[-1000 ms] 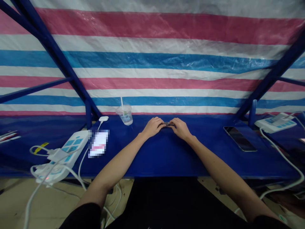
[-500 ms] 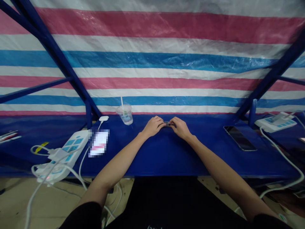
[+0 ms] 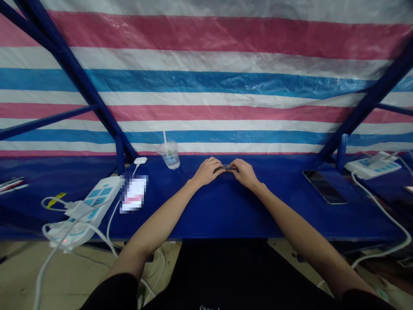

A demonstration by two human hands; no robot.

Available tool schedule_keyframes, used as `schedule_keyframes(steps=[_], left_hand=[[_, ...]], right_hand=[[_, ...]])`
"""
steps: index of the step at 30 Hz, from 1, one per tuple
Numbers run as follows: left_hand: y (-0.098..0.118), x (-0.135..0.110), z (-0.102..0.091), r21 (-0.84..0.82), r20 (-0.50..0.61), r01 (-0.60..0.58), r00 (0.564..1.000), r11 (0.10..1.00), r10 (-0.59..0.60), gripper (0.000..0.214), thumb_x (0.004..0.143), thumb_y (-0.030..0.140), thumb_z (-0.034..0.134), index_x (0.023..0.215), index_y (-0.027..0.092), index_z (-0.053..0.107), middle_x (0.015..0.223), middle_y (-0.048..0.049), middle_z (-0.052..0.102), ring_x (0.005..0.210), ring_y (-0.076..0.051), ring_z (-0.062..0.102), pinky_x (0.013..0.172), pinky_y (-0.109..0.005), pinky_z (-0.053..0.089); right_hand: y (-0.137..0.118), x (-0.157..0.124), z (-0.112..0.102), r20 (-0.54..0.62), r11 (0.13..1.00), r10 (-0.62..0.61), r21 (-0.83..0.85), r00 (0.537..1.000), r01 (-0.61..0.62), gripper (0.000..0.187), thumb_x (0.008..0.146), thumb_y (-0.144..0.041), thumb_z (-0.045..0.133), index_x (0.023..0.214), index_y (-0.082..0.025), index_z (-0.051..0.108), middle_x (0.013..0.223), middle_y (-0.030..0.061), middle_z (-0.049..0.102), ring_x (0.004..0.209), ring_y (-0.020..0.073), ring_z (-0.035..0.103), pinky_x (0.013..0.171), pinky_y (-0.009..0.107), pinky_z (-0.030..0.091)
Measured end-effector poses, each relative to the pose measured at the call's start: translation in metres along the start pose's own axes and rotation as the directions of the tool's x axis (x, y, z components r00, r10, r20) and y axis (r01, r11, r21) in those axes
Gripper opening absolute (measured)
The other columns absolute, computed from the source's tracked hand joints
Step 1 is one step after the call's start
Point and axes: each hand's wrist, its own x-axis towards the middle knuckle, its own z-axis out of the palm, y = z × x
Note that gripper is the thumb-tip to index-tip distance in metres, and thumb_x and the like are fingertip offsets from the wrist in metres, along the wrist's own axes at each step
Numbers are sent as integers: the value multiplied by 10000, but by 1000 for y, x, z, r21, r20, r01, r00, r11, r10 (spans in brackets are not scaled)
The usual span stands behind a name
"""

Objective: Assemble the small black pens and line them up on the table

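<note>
Both of my hands meet over the blue table, each with its fingers closed on one end of a thin dark object (image 3: 228, 167). It is slim and has a pale edge; most of it is hidden by the fingers, so its kind does not show. My left hand (image 3: 208, 170) grips the left end, and my right hand (image 3: 244, 172) grips the right end. To the left of my left hand stands a clear plastic cup (image 3: 170, 158) with a white straw and a little liquid or residue at its bottom.
On the blue table (image 3: 222, 211), a black-screened phone (image 3: 324, 187) lies at right. A blurred-out white item (image 3: 134, 194), a white charger piece (image 3: 140, 160) and a power strip (image 3: 100, 193) with cables are at left. Another power strip (image 3: 371, 167) is far right. Striped sheeting (image 3: 226, 99) hangs behind.
The thin dark object has turned slightly between the fingers, and more of its dark outline shows. My hands and arms stay in nearly the same place.
</note>
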Motion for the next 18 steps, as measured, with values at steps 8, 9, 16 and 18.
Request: schedule_keyframes(steps=[8,9,16,18], left_hand=[[1,1,0,1,-23,-15,1000,1000,15,246,1033,358,589,995,209,781,1026,-61,752,988,-215,637,929,-416,487],[1,1,-1,2,-31,-14,999,1000,14,245,1030,361,593,993,210,782,1022,-62,753,986,-216,641,929,-420,487],[-1,1,-4,49,-130,62,990,997,-55,289,1045,393,557,994,196,763,998,-75,747,968,-226,643,938,-439,494],[-3,1,-4,56,-158,79,985,995,-69,286,1047,394,553,1007,193,753,1002,-73,744,976,-226,640,944,-434,497]], right_hand=[[-3,3,-2,31,994,108,23,994,-108,67,902,-217,713,852,-227,670,868,27,713,793,201,639,734,310,437],[-3,4,-3,26,993,116,16,993,-116,75,903,-246,724,848,-228,676,862,29,718,789,203,641,736,315,438],[0,8,-10,-109,899,371,291,922,-328,449,846,-662,718,879,-215,720,787,62,720,729,224,633,717,340,477],[1,11,-11,-45,767,478,508,877,-392,552,858,-744,637,902,-201,722,721,52,690,651,204,604,648,319,465]])
